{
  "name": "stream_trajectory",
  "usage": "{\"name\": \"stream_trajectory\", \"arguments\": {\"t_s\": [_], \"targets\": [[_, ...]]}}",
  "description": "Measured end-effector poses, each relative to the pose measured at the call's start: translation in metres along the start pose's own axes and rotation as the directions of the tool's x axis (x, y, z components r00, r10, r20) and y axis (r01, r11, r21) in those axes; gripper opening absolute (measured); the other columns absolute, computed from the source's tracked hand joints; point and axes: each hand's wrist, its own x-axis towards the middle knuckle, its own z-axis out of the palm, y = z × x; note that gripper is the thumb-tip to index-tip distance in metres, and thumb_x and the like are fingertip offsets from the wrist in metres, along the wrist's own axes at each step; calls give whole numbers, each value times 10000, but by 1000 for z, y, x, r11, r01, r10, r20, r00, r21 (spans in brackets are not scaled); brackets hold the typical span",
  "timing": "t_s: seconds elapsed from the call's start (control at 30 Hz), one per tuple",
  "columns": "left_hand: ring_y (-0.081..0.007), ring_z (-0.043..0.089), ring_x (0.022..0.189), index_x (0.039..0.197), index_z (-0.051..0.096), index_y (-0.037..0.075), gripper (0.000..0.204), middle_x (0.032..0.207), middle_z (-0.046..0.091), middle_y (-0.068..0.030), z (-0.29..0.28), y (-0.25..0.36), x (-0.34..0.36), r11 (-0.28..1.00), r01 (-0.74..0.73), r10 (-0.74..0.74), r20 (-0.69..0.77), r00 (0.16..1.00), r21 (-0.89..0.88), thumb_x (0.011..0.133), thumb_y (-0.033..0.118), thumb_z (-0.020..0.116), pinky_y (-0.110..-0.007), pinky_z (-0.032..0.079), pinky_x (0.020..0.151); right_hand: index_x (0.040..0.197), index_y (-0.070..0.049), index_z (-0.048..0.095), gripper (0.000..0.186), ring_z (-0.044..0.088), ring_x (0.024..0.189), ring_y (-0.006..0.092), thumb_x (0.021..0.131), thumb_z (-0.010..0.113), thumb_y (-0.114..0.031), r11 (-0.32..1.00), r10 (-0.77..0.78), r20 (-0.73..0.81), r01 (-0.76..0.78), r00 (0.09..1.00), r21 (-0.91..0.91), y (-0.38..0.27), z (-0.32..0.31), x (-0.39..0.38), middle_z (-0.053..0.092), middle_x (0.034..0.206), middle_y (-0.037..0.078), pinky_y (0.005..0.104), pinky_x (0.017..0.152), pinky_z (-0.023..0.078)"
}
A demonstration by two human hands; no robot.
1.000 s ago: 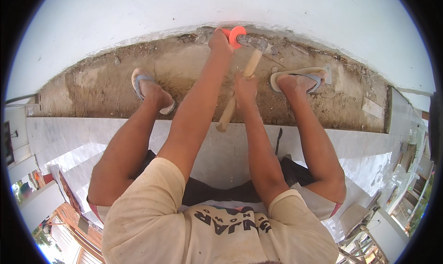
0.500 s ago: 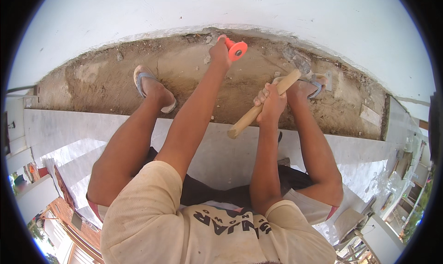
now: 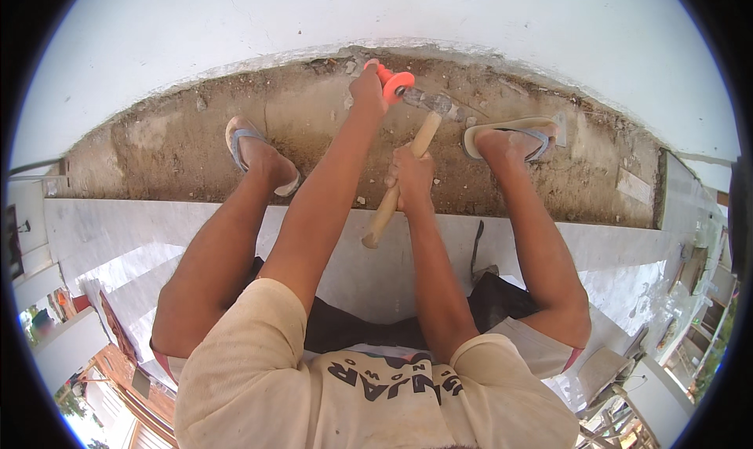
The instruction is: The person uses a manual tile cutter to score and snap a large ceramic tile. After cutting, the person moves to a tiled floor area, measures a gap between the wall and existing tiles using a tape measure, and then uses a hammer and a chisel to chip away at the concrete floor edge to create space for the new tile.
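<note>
My left hand (image 3: pixel 369 88) is wrapped round the grip of a chisel (image 3: pixel 400 81) with an orange-red hand guard. The chisel's far end is hidden behind my hand, near the foot of the white wall. In my right hand (image 3: pixel 410 176) is a hammer with a pale wooden handle (image 3: pixel 426 134), held partway along the shaft. The grey hammer head (image 3: pixel 428 101) meets the end of the chisel at the guard. Under both tools lies a strip of bare brown earth and rubble (image 3: pixel 314 135).
The white wall (image 3: pixel 376 18) rises along the far side of the strip. My sandalled feet (image 3: pixel 255 147) stand wide apart on the earth. Grey smooth floor (image 3: pixel 141 221) borders the near side. A dark thin tool (image 3: pixel 477 245) lies there, right of my right forearm. Loose stones dot the strip.
My right hand has swung the hammer leftward, from beside my right foot to the chisel's end. The chisel has tilted slightly, while my left hand stays in nearly the same place.
</note>
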Motion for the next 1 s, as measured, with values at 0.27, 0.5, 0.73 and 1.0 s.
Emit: {"name": "stream_trajectory", "arguments": {"t_s": [0.27, 0.5, 0.73, 1.0], "targets": [[-222, 597, 696, 955, 567, 0, 157, 809, 584, -81, -4, -6, 4, 996, -55, 51, -53, 997, -71, 921, 149, 605, -398, 558, 631, 822, -103, 403, 151, 360, 440, 73, 849, 545, -60, 849, -348, -227, 409, 910, 335, -59, -29, -22, 366, 597, -31, 272, 390, 351], [-220, 603, 701, 920, 568, 8, 166, 820, 592, -84, 5, -12, 5, 999, -20, 19, -19, 1000, -50, 930, 174, 577, -399, 549, 637, 891, -89, 460, 102, 382, 449, 67, 873, 560, -86, 985, -54, 139, 76, 989, -156, -29, -16, 4, 400, 615, -31, 267, 400, 369], [-218, 582, 767, 929, 533, 36, 120, 852, 562, -77, 24, -11, 2, 998, -51, 48, -96, 994, -28, 960, 150, 513, -439, 531, 680, 879, -88, 426, 117, 375, 437, 71, 858, 531, -39, 851, -382, -200, 428, 902, 305, -64, -24, -6, 390, 611, -32, 270, 388, 360], [-197, 567, 715, 896, 541, 25, 131, 819, 564, -66, 0, -2, 24, 989, -87, 77, -83, 994, -120, 935, 150, 540, -375, 519, 637, 888, -95, 430, 117, 389, 449, 70, 854, 531, -46, 975, -144, 173, 169, 974, -145, -43, -11, 3, 395, 613, -33, 247, 382, 353]]}}
